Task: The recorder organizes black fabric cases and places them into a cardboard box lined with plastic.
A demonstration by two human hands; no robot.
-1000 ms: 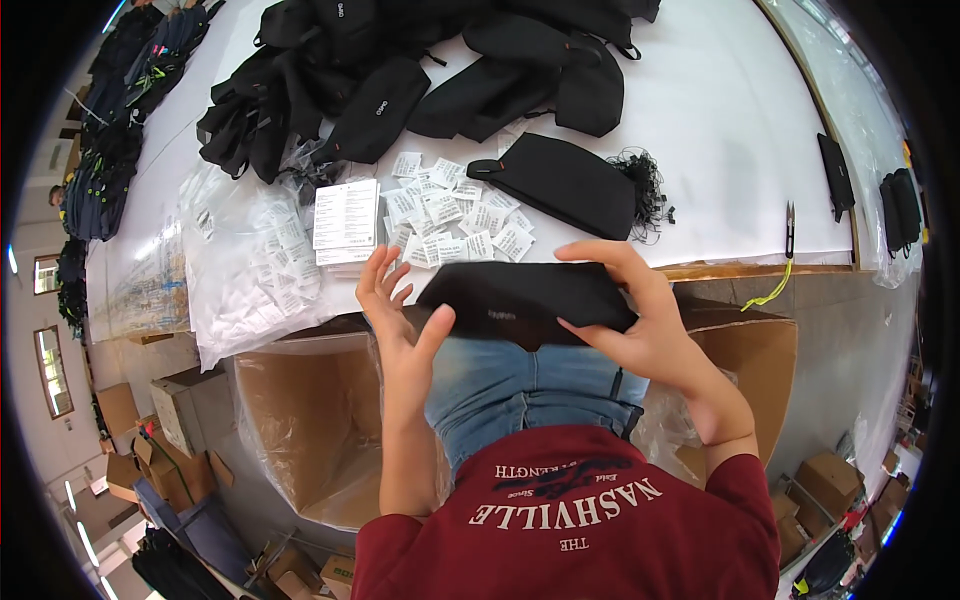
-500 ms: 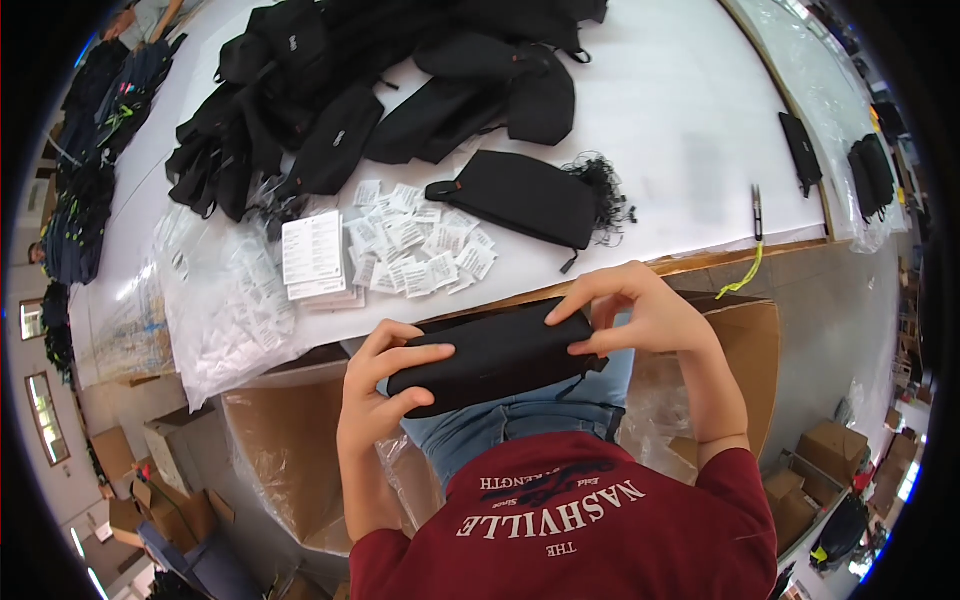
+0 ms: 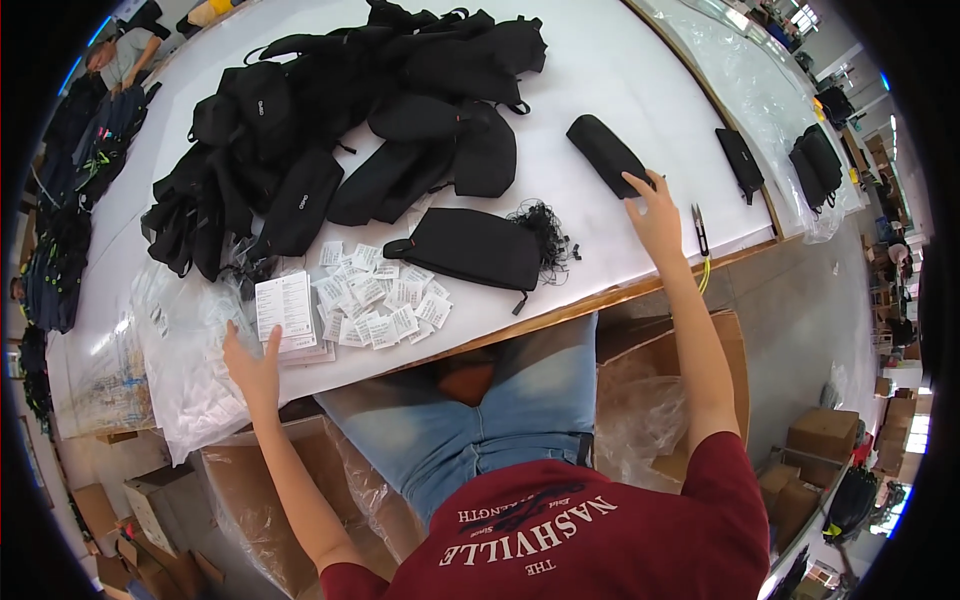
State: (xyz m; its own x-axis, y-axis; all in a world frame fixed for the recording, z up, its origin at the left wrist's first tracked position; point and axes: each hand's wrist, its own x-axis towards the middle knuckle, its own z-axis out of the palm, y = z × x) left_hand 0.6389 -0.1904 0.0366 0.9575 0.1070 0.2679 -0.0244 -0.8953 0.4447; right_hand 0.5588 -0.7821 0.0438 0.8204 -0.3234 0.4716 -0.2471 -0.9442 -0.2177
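My right hand (image 3: 656,228) is at the near end of a black zip pouch (image 3: 606,152) at the right of the table, its fingertips about that end. My left hand (image 3: 254,368) has its thumb and fingers apart and holds nothing. It hovers by the clear plastic bag (image 3: 190,345) and a stack of white printed cards (image 3: 286,312). Beside the cards is a loose heap of small white labels (image 3: 375,300). Another black pouch (image 3: 465,245) lies behind the labels, with a tangle of black cords (image 3: 543,235) at its right end.
A big pile of black pouches (image 3: 400,60) covers the far left of the table. Thread snips (image 3: 700,228) with a yellow cord lie near the right edge, by another black pouch (image 3: 738,165). Cardboard boxes (image 3: 725,370) stand below the table's front edge. A person (image 3: 125,55) is at far left.
The pouch both hands held above my lap is now at the right of the table, with my right hand at its end. My left hand has let go and moved left to the plastic bag.
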